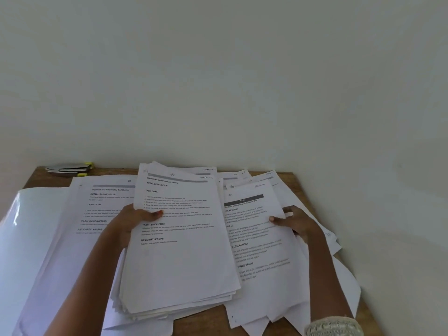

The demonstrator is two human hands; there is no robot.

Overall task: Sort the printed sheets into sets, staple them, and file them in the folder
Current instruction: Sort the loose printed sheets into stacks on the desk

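Item: stack of printed sheets [179, 258], table centre; thick, floppy, lower edges fanned and likely to slide apart; left hand [132, 223] pinches its 9 o'clock edge, thumb on top.

Item: single sheet [257, 238], at 3 o'clock; light, limp; right hand [297, 223] pinches its right edge, thumb over (best held at the margins, supported beneath).

Item: stapler [69, 169], 11 o'clock, untouched; glossy folder [26, 238], 9 o'clock, probably slippery; wooden table [208, 321].

1 stapler [69, 169], 1 folder [29, 226], perhaps 3 piles [179, 263].
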